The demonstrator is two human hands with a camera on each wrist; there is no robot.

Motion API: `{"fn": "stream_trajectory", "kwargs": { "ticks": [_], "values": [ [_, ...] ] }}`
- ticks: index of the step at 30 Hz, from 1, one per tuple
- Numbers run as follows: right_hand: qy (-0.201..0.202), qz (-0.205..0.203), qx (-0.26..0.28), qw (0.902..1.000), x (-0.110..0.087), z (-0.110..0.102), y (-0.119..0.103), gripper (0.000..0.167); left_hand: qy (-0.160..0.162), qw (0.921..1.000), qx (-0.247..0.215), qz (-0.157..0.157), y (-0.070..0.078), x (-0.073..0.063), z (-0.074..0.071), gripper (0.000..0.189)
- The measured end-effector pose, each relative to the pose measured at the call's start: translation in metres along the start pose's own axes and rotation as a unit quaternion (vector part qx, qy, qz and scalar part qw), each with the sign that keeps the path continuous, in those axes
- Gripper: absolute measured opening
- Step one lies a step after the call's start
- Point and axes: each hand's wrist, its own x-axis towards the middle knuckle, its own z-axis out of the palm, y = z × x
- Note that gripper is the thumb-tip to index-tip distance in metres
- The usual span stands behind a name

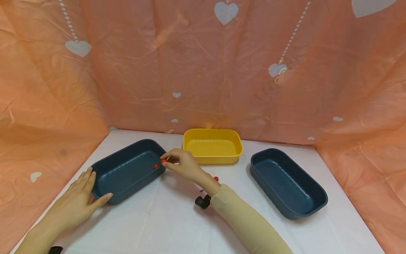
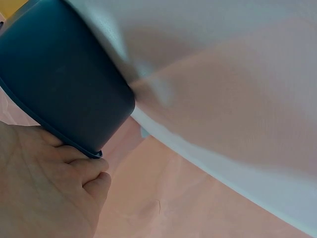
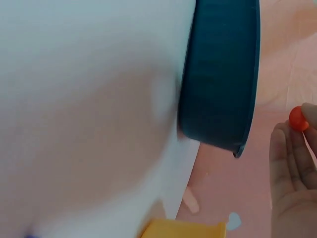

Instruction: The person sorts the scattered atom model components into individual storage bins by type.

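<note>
My left hand (image 1: 77, 199) rests on the near left corner of a dark blue tray (image 1: 122, 190), thumb on the near side and fingers along the rim. In the left wrist view its fingers touch the tray's rim (image 2: 74, 145). At the tray's right end, my right hand (image 1: 184, 164) pinches a small red ball (image 1: 163, 161) between thumb and fingertips. The right wrist view shows this red ball (image 3: 298, 119) held above rim level. A second red ball (image 1: 155, 165) is inside the tray, just left of those fingertips. Another red ball (image 1: 216, 179) shows beyond my right wrist, partly hidden.
A yellow tray (image 1: 219, 160) stands at the back middle, close behind my right hand. To the right is another dark blue tray (image 1: 285, 208). Something small and purple (image 1: 201, 190) peeks out by my right wrist. Orange cloth (image 1: 203, 70) surrounds the white table (image 1: 158, 225).
</note>
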Motion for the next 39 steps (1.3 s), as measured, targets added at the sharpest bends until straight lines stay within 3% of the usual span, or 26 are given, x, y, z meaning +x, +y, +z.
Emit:
{"fn": "stream_trajectory", "kwargs": {
  "ticks": [11,18,30,39],
  "values": [
    [-0.053,-0.005,-0.061,0.9967,0.028,0.020,-0.011,0.022,0.004,1.0000,0.005,0.003,-0.001,-0.001,0.001,0.100],
    [-0.084,-0.002,-0.138,0.9868,0.038,0.028,-0.011,0.024,0.000,1.0000,0.007,-0.002,-0.002,-0.001,-0.001,0.100],
    [-0.108,-0.013,-0.202,0.9733,0.046,0.030,-0.007,0.023,-0.005,1.0000,0.007,-0.004,0.001,0.000,-0.001,0.101],
    [-0.121,0.003,-0.193,0.9738,0.045,0.031,-0.009,0.023,-0.007,1.0000,0.003,-0.005,0.002,-0.001,-0.001,0.100]
  ]
}}
